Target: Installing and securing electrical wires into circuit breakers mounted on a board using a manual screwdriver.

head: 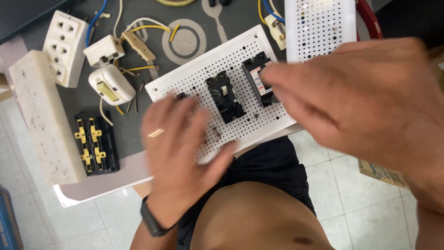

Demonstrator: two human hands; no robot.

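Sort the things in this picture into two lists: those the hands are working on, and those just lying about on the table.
In hand:
- white perforated board, pressed by the left hand
- right black breaker, touched by the right hand
- middle black breaker on the board

Lying about:
- white socket strip
- white plugs
- black and yellow terminal block
- long white cover
- second perforated board

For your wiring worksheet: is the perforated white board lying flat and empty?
No: the perforated white board carries two black circuit breakers.
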